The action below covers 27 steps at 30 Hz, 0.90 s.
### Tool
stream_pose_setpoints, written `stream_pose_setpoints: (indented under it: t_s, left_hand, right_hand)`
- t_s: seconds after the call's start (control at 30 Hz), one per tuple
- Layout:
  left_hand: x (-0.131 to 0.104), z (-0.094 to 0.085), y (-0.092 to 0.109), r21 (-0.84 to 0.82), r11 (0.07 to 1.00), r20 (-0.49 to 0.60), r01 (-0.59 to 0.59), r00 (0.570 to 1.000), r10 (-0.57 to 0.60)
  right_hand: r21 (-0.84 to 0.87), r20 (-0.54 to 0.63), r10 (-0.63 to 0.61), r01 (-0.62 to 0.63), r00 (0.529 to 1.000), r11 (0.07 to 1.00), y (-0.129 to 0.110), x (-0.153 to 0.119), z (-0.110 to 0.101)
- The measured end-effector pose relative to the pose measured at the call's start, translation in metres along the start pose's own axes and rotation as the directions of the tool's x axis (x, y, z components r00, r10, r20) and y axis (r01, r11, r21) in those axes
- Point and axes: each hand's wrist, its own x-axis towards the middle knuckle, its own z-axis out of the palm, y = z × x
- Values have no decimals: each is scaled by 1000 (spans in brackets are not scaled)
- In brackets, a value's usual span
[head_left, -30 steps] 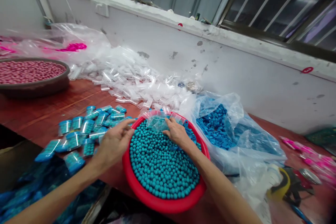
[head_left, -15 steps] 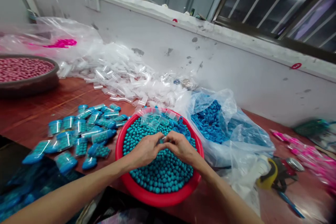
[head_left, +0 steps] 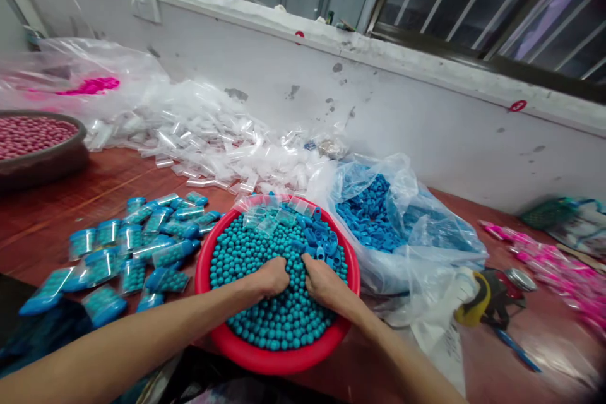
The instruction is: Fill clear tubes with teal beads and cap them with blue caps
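Turquoise round beads (head_left: 277, 330) sat under and around our left grip (head_left: 273, 278) and right grip (head_left: 326, 281), heaped in a round red plastic basin (head_left: 279, 363); we judged it was centred so both sides could reach equally. Small flat clear plastic sleeves (head_left: 267, 226) lay on the beads just beyond the left grip, and hollow blue plastic caps (head_left: 322, 237) just beyond the right, presumably kept inside the rim for short reaches. Bulk stock probably sat farther off for room: a loose heap of clear plastic sleeves (head_left: 203, 132) beyond the left grip, and an open translucent plastic bag (head_left: 442, 249) of blue pieces beyond the right. Clear, blue-ended packets of turquoise beads (head_left: 132, 276) lay left of the left grip on the reddish-brown desk (head_left: 113, 173), likely to leave the basin free.

Pose: left grip curled like a loose fist, dipped into the beads; right grip faced it, apart, fingers bent down among the beads. Forearms converged from the near side. Fingertips were partly hidden, so we couldn't tell whether either pinched anything.
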Motion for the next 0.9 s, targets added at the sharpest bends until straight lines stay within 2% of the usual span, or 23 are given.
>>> stream_pose_setpoints:
  t_s: [0.1,0.17,0.2,0.27,0.33,0.4,0.47,0.57,0.63,0.7,0.73,0.8,0.87,0.9]
  left_hand:
    - [-5,-4,-4,-227,973,80,32,997,-14]
    - [-14,-10,-8,-391,919,143,52,990,4]
    - [-18,-13,-10,-497,865,179,72,984,21]
    - [-25,-18,-13,-713,690,234,125,970,65]
    - [-29,-21,-15,-845,511,237,157,967,94]
    - [-31,-21,-17,-882,451,193,139,978,76]
    - [-31,-20,-19,-874,478,121,86,992,43]
    - [-31,-18,-20,-810,587,-10,-12,1000,6]
    - [-30,-18,-20,-773,630,-72,-75,997,30]
    - [-30,-19,-21,-762,632,-120,-140,990,75]
    - [-30,-20,-21,-756,634,-138,-162,987,88]
    - [-32,-23,-20,-742,659,-125,-128,991,52]
    - [-34,-26,-19,-736,677,-28,-21,1000,0]
    - [-34,-27,-18,-738,674,30,31,999,-14]
  right_hand:
    - [96,-47,-64,68,997,993,10,0,1]
    - [150,-74,-92,103,993,983,14,-4,-1]
    - [170,-85,-100,113,991,979,14,-6,-2]
    - [142,-105,-83,98,991,985,11,-11,-5]
    - [7,-136,-15,16,991,1000,5,-12,-9]
    - [-152,-195,51,-81,980,985,-2,-8,-13]
    - [-221,-232,62,-115,971,968,-8,1,-16]
    - [-184,-229,29,-72,973,980,-11,19,-17]
    - [-144,-233,12,-47,973,988,-9,27,-17]
    - [-108,-254,0,-28,967,994,-7,32,-16]
    - [-29,-254,15,-23,967,999,-5,33,-16]
    - [209,-220,78,-32,972,977,-2,32,-13]
    - [413,-169,145,-63,975,909,0,27,-10]
    - [437,-181,166,-72,969,897,0,23,-9]
